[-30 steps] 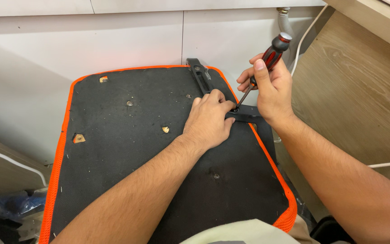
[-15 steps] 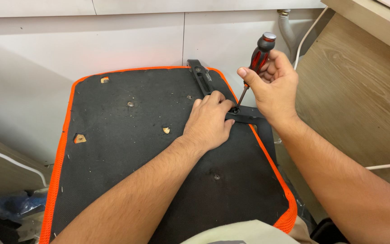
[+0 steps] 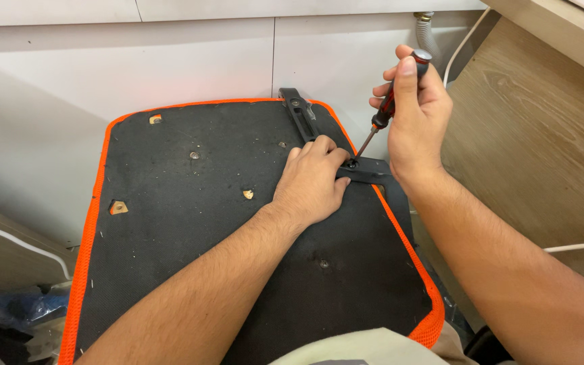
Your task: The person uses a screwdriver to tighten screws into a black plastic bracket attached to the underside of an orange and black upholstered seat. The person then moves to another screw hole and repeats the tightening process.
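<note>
A black fabric-covered seat panel point(image 3: 204, 230) with an orange mesh edge lies underside up before me. My left hand point(image 3: 312, 179) presses down on a black plastic bracket point(image 3: 373, 172) at the panel's right edge, fingers curled beside a screw hole. My right hand point(image 3: 417, 115) grips a red and black screwdriver point(image 3: 386, 111) held nearly upright. The screwdriver tip sits in the bracket just by my left fingertips. A second black bracket piece point(image 3: 299, 111) lies along the panel's far edge.
Several screw holes and torn spots show bare wood on the panel point(image 3: 117, 207). A white wall point(image 3: 170, 61) stands behind. A wooden board point(image 3: 542, 155) leans at right, with a white cable point(image 3: 576, 247) across it and a grey hose point(image 3: 427, 30) above.
My right hand has tilted the screwdriver from a slant toward upright and shifted its grip up the handle. The left hand has stayed on the bracket.
</note>
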